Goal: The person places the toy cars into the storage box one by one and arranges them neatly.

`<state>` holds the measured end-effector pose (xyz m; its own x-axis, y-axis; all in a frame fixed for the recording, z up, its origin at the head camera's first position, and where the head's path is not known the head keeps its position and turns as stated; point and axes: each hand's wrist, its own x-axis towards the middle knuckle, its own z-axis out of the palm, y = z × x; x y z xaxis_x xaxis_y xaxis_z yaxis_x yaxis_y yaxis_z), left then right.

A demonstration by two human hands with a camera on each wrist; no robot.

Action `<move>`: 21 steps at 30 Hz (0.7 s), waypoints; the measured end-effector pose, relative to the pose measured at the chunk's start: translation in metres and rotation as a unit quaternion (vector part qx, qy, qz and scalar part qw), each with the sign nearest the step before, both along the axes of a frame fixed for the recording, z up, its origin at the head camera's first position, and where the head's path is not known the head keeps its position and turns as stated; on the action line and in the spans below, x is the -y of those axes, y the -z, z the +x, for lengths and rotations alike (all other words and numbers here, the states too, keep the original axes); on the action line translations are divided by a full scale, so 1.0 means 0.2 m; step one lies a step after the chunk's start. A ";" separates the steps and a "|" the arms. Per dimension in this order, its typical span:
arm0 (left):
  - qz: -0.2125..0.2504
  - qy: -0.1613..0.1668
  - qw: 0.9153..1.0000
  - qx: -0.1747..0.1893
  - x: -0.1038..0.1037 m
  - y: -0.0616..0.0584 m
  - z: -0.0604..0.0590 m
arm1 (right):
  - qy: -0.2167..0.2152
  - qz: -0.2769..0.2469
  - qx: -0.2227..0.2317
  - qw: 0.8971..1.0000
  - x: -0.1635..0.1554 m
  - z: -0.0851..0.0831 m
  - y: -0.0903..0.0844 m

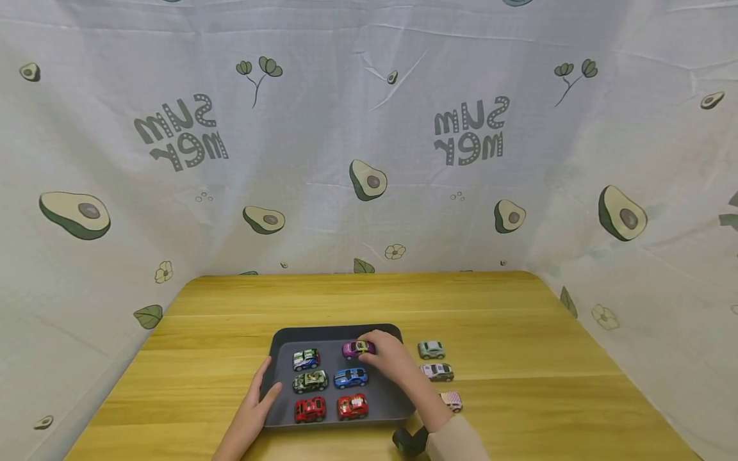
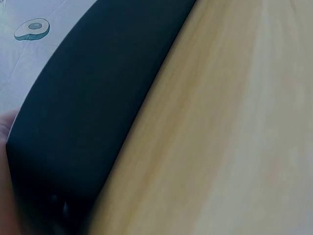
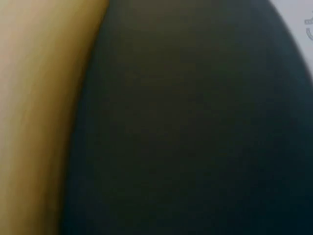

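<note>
In the head view, a dark grey tray (image 1: 383, 406) lies on the table with small toy cars in two columns. My right hand (image 1: 389, 356) reaches over its right side and pinches a purple toy car (image 1: 357, 348) at the top of the right column. Below that car sit a blue car (image 1: 350, 378) and a red car (image 1: 352, 406). The left column has a white-and-blue car (image 1: 306, 360), a camouflage car (image 1: 310, 381) and another red car (image 1: 310, 410). My left hand (image 1: 254, 403) grips the tray's left rim, thumb inside. Both wrist views show mostly the tray's outer wall (image 2: 98, 93).
Right of the tray, a pale green car (image 1: 431, 349), a white-and-dark car (image 1: 438, 372) and a pink-patterned car (image 1: 452, 401) stand in a column on the wooden table (image 1: 519, 333). A black object (image 1: 408, 442) shows by the right wrist. An avocado-print curtain (image 1: 323, 128) hangs behind.
</note>
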<state>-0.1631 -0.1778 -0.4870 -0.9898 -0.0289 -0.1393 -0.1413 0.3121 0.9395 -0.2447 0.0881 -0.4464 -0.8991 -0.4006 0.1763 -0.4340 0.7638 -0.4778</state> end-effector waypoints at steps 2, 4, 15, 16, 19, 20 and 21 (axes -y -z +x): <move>-0.001 0.001 1.000 0.001 0.00 0.00 0.00 | 0.003 0.002 0.007 1.000 0.02 -0.01 0.00; -0.001 0.000 1.000 0.000 0.00 0.00 0.00 | 0.007 0.003 0.015 1.000 0.03 -0.02 0.01; 0.003 0.004 1.000 -0.004 0.00 0.01 -0.01 | -0.005 0.026 0.025 0.999 0.11 -0.05 0.05; 0.003 0.004 1.000 -0.003 0.00 0.01 -0.01 | -0.006 0.026 0.026 0.999 0.12 -0.05 0.05; 0.003 0.004 1.000 -0.001 0.00 0.01 -0.01 | -0.005 0.027 0.029 0.999 0.13 -0.05 0.07; 0.001 0.004 1.000 0.000 0.00 0.01 -0.01 | -0.005 0.027 0.028 0.999 0.13 -0.05 0.07; 0.000 0.004 1.000 0.001 0.00 0.01 -0.01 | -0.005 0.027 0.028 0.999 0.13 -0.05 0.08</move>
<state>-0.1647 -0.1784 -0.4883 -0.9897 -0.0212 -0.1413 -0.1408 0.3141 0.9389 -0.2547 0.0620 -0.4620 -0.9027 -0.4176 0.1033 -0.4156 0.7848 -0.4598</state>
